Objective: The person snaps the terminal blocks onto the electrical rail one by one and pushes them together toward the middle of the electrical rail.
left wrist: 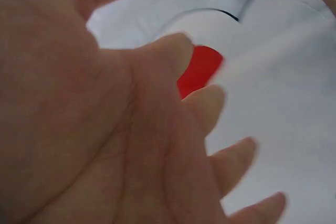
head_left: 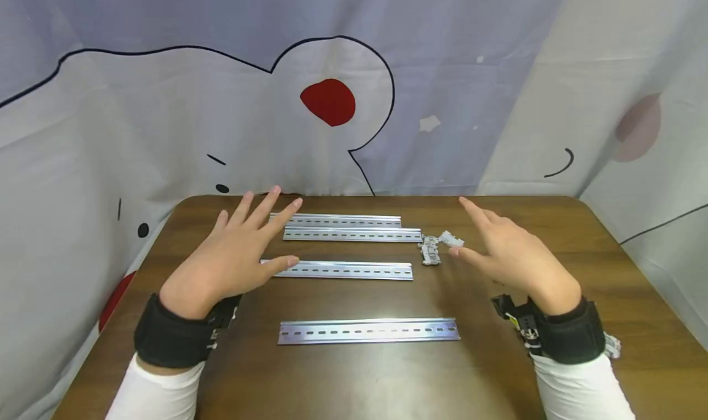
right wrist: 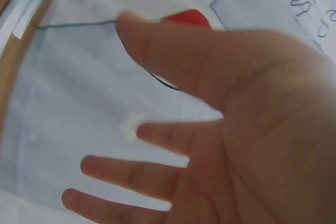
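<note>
Both hands are raised over the table with fingers spread and nothing held. My left hand [head_left: 229, 263] overlaps the left ends of the rear slotted metal rails in the head view. My right hand [head_left: 517, 254] is to the right of two small pale grey plastic parts, one part [head_left: 430, 250] upright in view and another part [head_left: 451, 239] tilted beside it. Two rails lie close together at the back, the farther rail [head_left: 354, 221] and the nearer rail [head_left: 354, 234]. A third rail [head_left: 348, 270] lies in the middle, a fourth rail [head_left: 368, 331] closest to me. Each wrist view shows a bare palm.
The brown wooden table [head_left: 365, 383] has rounded back corners. Behind it hangs a printed curtain [head_left: 232, 100] with a red patch, which also runs along both sides. Another small pale part [head_left: 612, 345] lies at the right, partly hidden by the right wrist strap [head_left: 572, 334].
</note>
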